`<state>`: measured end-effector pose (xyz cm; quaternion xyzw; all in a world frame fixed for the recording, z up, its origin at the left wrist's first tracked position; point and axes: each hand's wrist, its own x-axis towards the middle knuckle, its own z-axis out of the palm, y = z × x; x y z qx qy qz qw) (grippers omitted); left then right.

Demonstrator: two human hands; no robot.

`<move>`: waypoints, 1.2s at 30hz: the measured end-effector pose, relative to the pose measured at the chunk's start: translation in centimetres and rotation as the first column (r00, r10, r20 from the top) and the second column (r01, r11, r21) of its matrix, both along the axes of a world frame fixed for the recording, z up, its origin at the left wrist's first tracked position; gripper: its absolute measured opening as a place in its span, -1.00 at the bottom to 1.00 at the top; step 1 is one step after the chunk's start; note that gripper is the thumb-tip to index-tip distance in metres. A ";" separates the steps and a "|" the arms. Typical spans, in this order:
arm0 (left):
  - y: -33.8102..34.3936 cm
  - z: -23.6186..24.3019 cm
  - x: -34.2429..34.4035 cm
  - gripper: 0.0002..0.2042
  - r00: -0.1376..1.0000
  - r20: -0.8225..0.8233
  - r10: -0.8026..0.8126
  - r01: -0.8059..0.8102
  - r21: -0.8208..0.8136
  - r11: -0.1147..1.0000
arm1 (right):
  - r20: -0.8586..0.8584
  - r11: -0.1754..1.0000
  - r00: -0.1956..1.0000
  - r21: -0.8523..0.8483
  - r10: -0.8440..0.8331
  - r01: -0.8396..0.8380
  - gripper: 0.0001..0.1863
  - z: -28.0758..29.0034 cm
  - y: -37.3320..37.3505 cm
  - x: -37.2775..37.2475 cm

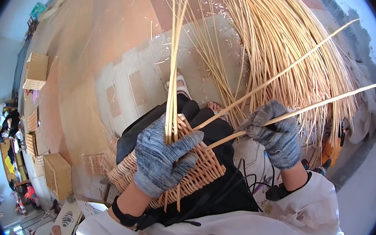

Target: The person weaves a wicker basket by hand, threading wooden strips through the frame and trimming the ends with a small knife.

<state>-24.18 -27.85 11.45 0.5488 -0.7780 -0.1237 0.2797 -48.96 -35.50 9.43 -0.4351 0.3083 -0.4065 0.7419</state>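
At the far left, mixed clutter (10, 154) lines the wall, its lettering, if any, too small to read. Next come a wicker box (35, 71) and, below it, a larger lidded-looking box (55, 177). A pale board (67, 218) at the lower left carries a dark striped picture; any writing on it is too small to make out. The left hand (158, 165), in a grey knitted glove, is half closed over the edge of the woven basket (205, 167), which sits tilted on the person's lap against dark clothing. A few upright canes (173, 70) rise beside its fingers, crossing in front of the floor and near a sandalled foot (180, 85). Black cables (251, 178) loop just beside the lap. The gloved right hand (277, 138) is curled closed around a long cane (331, 101) running from the basket. A second cane (299, 60) slants above it, across the large cane pile (278, 40). An orange object (331, 151) lies beyond.
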 end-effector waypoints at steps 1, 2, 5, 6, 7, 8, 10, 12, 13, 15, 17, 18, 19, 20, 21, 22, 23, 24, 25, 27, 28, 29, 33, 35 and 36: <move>-0.2 -0.1 0.0 -0.66 0.999 0.034 -0.002 0.003 -0.036 0.999 | 0.027 1.000 0.999 -0.018 0.019 -0.018 -0.76 -0.3 -0.2 0.0; -0.4 -0.2 0.1 -0.69 0.999 0.007 -0.033 0.034 -0.045 0.998 | 0.053 0.999 0.998 -0.038 0.035 -0.033 -0.75 -0.5 -0.4 0.0; -0.5 -0.2 0.1 -0.72 0.996 0.051 -0.066 0.069 -0.045 0.997 | 0.098 0.996 0.992 -0.030 0.086 -0.083 -0.75 -1.0 -0.7 -0.2; -0.4 -0.2 0.1 -0.73 0.995 0.085 -0.060 0.065 -0.057 0.996 | 0.120 0.996 0.989 -0.031 0.086 -0.083 -0.74 -1.1 -0.7 -0.3; -0.2 -0.1 0.1 -0.73 0.996 0.074 -0.056 0.057 -0.010 0.998 | 0.135 0.995 0.986 -0.029 0.100 -0.097 -0.74 -1.2 -0.6 -0.3; -0.1 -0.1 0.2 -0.73 0.996 0.080 -0.051 0.047 0.047 0.998 | 0.133 0.995 0.987 -0.043 0.092 -0.087 -0.74 -1.3 -0.5 -0.3; 0.2 -0.1 0.3 -0.72 0.997 0.065 -0.035 0.028 0.104 0.994 | 0.115 0.993 0.988 -0.060 0.106 -0.099 -0.74 -1.3 -0.3 -0.1; 0.3 -0.3 0.3 -0.72 1.000 0.023 -0.012 0.010 0.108 0.994 | 0.099 0.996 0.992 -0.058 0.080 -0.074 -0.75 -1.2 -0.2 0.2; 0.3 -0.5 0.4 -0.71 1.000 0.021 -0.007 0.005 0.092 0.996 | 0.092 0.996 0.993 -0.056 0.068 -0.063 -0.75 -1.2 -0.2 0.3; 0.1 -0.8 0.4 -0.69 1.000 0.016 0.003 -0.004 0.057 0.998 | 0.055 0.995 0.995 -0.048 0.088 -0.085 -0.75 -1.2 -0.4 0.5; -0.1 -1.1 0.3 -0.68 0.999 0.006 0.031 -0.031 0.016 0.999 | 0.074 0.995 0.993 0.000 0.096 -0.096 -0.75 -1.4 -0.5 0.6; -0.2 -1.2 0.3 -0.67 0.999 0.001 0.046 -0.046 -0.005 0.999 | 0.111 0.994 0.989 0.043 0.094 -0.100 -0.75 -1.5 -0.6 0.6; -0.2 -1.3 0.2 -0.69 0.999 0.014 0.047 -0.047 -0.013 0.999 | 0.097 0.982 0.986 0.125 0.132 -0.144 -0.75 -1.5 -0.6 0.6; -0.3 -1.4 0.1 -0.72 0.998 0.026 0.049 -0.048 -0.026 0.998 | 0.094 0.983 0.993 0.161 0.070 -0.085 -0.74 -1.6 -0.6 0.7; -0.3 -1.4 0.1 -0.74 0.998 0.021 0.065 -0.064 -0.049 0.997 | 0.039 0.972 0.997 0.225 0.060 -0.067 -0.74 -1.7 -0.5 0.8; -0.3 -1.4 0.0 -0.78 0.997 -0.006 0.070 -0.071 -0.032 0.997 | 0.041 0.963 0.999 0.265 0.032 -0.042 -0.73 -1.7 -0.2 1.1; -0.3 -1.4 -0.1 -0.82 0.994 -0.052 0.091 -0.092 -0.017 0.996 | -0.055 0.959 0.998 0.282 0.039 -0.022 -0.72 -1.7 0.0 1.4; -0.2 -1.4 -0.2 -0.85 0.989 -0.097 0.111 -0.112 0.000 0.994 | -0.092 0.961 0.995 0.275 0.022 0.004 -0.71 -1.7 0.2 1.8; -0.2 -1.3 -0.3 -0.87 0.989 -0.094 0.113 -0.114 -0.002 0.993 | -0.101 0.972 0.995 0.230 -0.027 0.050 -0.70 -1.6 0.5 2.3; -0.3 -1.1 -0.4 -0.88 0.990 -0.078 0.118 -0.120 -0.024 0.992 | 0.006 0.998 0.998 0.004 -0.068 0.068 -0.75 -1.7 0.6 3.4; -0.4 -1.0 -0.6 -0.86 0.985 -0.102 0.139 -0.138 0.022 0.990 | 0.097 0.986 0.993 -0.145 -0.069 0.083 -0.74 -1.8 0.4 3.7; -0.5 -0.9 -0.7 -0.84 0.981 -0.116 0.154 -0.149 0.045 0.988 | 0.282 0.988 0.948 0.066 -0.150 0.136 -0.72 -2.0 0.1 3.8; -0.6 -0.7 -1.5 -0.77 0.989 -0.050 0.138 -0.138 0.002 0.990 | 0.838 0.987 0.543 0.130 -0.061 -0.091 -0.43 -3.2 -1.0 3.0; -0.5 -0.7 -1.9 -0.76 0.978 -0.113 0.174 -0.170 0.043 0.984 | 0.902 0.988 0.414 0.150 -0.122 -0.035 -0.42 -3.7 -0.5 3.5; -0.5 -0.7 -1.9 -0.76 0.984 -0.099 0.146 -0.146 0.012 0.989 | 0.888 0.980 0.421 0.197 -0.186 0.017 -0.39 -3.9 0.2 4.2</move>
